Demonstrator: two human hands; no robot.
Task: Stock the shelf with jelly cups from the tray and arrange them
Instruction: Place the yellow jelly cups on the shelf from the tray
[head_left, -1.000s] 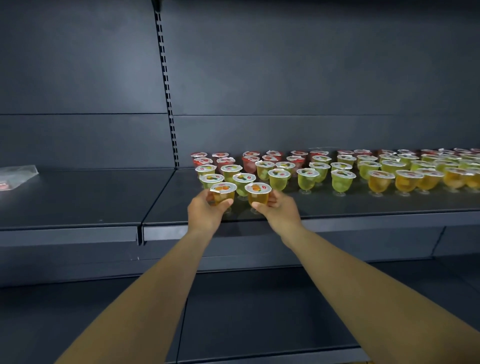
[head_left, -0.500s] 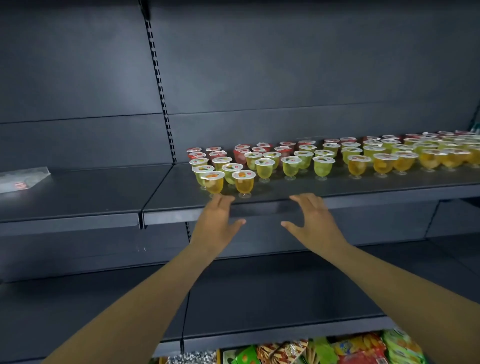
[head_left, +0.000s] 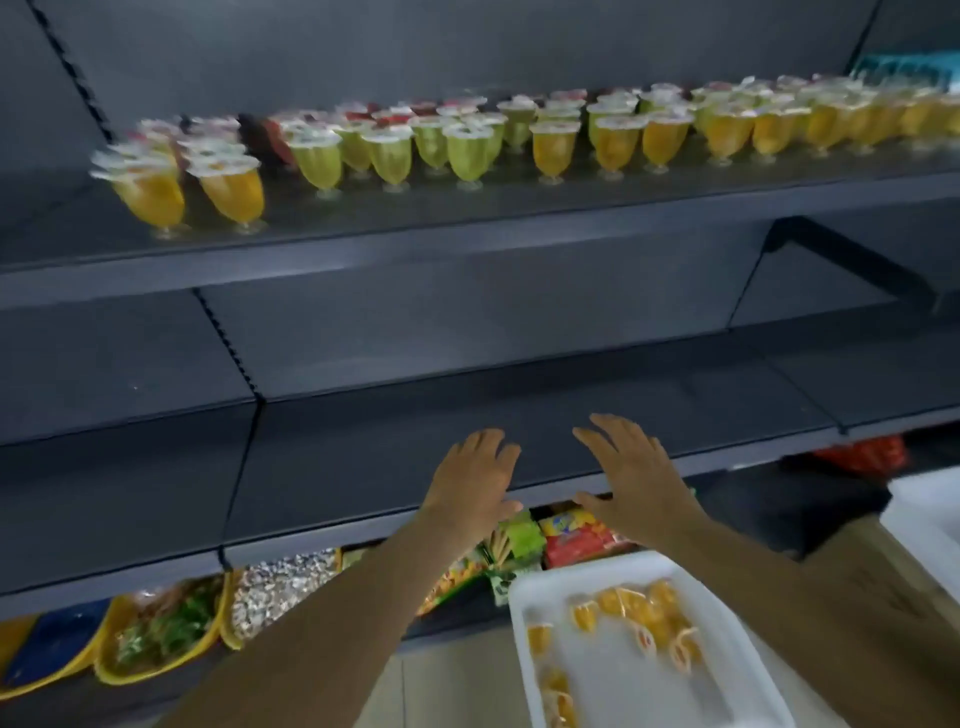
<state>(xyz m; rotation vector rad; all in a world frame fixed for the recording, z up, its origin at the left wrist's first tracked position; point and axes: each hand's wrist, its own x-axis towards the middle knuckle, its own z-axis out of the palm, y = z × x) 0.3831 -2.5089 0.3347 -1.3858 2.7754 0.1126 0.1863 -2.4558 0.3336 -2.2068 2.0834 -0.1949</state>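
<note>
We hold both forearms stretched forward, our left hand and right hand side by side, backs up, fingers straight and spread, thumbs pointing inward, holding nothing.

We see dark grey matt metal shelves carrying clear glossy plastic jelly cups with white foil-like lids, and below, a smooth white plastic tray beside brown cardboard.

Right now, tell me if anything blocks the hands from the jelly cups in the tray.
Nothing visible does. The left hand and right hand hover open above the white tray, with only open air down to the orange jelly cups in it.
</note>
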